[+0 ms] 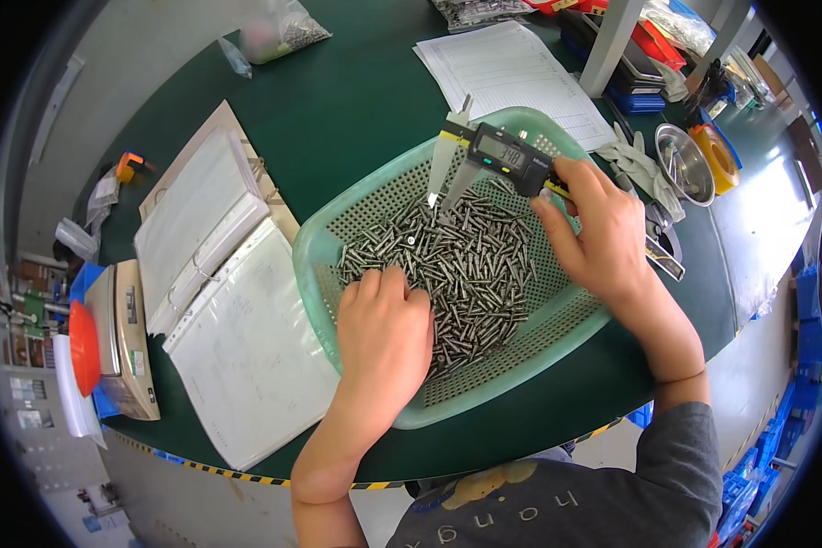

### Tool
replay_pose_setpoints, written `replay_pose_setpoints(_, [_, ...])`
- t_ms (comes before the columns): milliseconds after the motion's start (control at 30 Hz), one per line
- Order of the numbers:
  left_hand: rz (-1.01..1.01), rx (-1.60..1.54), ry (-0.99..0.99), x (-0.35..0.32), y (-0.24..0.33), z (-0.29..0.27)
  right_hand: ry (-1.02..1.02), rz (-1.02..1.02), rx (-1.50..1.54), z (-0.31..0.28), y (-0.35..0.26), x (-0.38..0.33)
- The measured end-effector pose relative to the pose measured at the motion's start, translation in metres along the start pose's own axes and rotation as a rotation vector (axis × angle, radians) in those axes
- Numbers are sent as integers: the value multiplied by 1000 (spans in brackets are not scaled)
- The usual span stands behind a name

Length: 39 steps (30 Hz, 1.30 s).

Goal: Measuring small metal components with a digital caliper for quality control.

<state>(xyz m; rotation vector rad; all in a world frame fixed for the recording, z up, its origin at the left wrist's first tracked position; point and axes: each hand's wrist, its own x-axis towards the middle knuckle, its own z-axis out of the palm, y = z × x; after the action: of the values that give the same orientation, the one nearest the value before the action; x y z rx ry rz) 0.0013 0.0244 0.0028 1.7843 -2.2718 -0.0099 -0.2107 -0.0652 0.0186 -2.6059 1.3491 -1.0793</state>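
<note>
A green perforated plastic basket (321, 219) holds a heap of small metal pins (480, 306), most of them grey and slim. My right hand (603, 228) grips a digital caliper (507, 153) by its display end, above the far side of the heap. The caliper's jaws are apart and point down toward the pins; whether a part sits between them I cannot tell. My left hand (385, 324) rests at the heap's near left, fingers curled together and down among the pins. Its fingertips are hidden, so what they pinch does not show.
Left of the basket lies an open ring binder (247, 338) with sheets in sleeves. Beyond it stands a beige bench scale (128, 338). Printed sheets (511, 78) lie behind the basket. To the right are a glove (644, 169) and a metal bowl (685, 164). A bag of parts (283, 32) sits far left.
</note>
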Motion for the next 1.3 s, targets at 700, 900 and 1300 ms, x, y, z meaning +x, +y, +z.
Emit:
replay_pose_setpoints(700, [-146,-1668,137,4,-24,0,8,-95,212,-4,-4,0])
replay_pose_setpoints(900, [-76,-1789,118,5,-26,3,-26,-135,237,-3,-5,-1])
replay_pose_setpoints(1300, [-105,-1815,60,2,-26,0,-55,-207,235,-5,-8,-1])
